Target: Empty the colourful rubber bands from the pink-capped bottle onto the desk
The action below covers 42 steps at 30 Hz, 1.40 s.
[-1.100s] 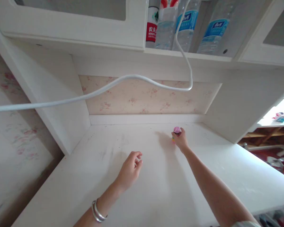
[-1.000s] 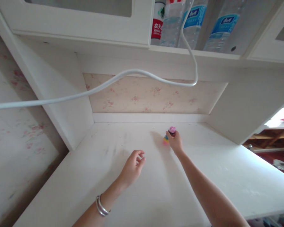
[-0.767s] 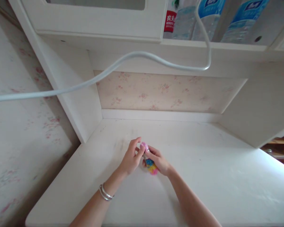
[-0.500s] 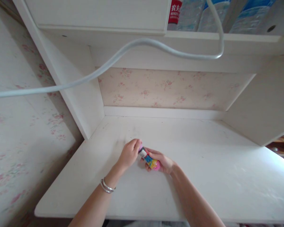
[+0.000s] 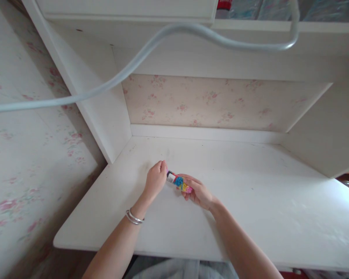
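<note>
Over the white desk, both my hands hold one small tube (image 5: 178,181) with bright pink, yellow, blue and red contents and a black-and-white label. My left hand (image 5: 156,179), with silver bangles on its wrist, is closed around the tube's purple end, most of which it hides. The fingers of my right hand (image 5: 198,192) wrap the other, pink-yellow end from the near and far sides. The tube lies slanted, its labelled end toward the left hand. What the contents are is too small to make out.
The white desk (image 5: 244,217) runs to a back panel with floral wallpaper (image 5: 189,102). A pale cable (image 5: 113,83) crosses in front of the shelf. Above, bottles (image 5: 244,8) stand on the shelf (image 5: 256,26). Side panels (image 5: 328,128) bound the desk.
My view has tipped downward. Both hands and the tube appear slightly higher and further left, the tube lies flatter, and my left hand now covers more of the purple end.
</note>
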{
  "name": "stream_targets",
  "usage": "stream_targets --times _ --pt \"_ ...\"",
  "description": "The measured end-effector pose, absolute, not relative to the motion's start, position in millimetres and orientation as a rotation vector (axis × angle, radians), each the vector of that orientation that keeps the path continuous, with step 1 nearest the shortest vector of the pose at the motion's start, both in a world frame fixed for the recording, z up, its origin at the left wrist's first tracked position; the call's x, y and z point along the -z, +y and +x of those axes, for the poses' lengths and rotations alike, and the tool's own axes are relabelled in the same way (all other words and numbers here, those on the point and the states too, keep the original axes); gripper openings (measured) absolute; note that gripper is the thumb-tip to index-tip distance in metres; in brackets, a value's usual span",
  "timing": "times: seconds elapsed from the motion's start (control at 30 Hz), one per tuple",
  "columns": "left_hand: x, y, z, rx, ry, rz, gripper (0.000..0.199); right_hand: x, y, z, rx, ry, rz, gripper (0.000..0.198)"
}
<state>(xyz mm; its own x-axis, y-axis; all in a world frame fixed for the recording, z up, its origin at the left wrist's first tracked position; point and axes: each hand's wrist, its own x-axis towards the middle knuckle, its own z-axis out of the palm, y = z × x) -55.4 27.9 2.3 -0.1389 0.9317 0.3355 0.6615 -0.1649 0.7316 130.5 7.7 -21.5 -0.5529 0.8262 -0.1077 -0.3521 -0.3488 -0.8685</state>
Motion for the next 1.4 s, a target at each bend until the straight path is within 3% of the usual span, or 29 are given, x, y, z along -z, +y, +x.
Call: stream_targets --times 0.23,0.57,1.0,1.13,1.3,1.4 --pt "1 24 -56 -1.355 1.777 1.938 0.038 24 4 120 -1.901 -0.915 -0.824 0.039" --pt "6 24 -49 -0.948 1.95 1.995 0.039 21 4 123 -1.616 -1.05 -1.033 0.043" --pt "13 35 -58 -0.835 1.936 1.856 0.04 34 1 121 -1.498 -1.191 -1.045 0.044" --pt "18 40 -60 -0.826 1.903 1.791 0.043 35 -1 120 -1.362 -1.293 -1.084 0.037" --pt "25 47 -68 -0.775 1.825 1.675 0.046 36 0 121 -0.886 -1.698 -0.981 0.014" --pt "25 45 -70 -0.785 1.778 1.619 0.055 37 4 125 -0.908 -1.682 -0.936 0.016"
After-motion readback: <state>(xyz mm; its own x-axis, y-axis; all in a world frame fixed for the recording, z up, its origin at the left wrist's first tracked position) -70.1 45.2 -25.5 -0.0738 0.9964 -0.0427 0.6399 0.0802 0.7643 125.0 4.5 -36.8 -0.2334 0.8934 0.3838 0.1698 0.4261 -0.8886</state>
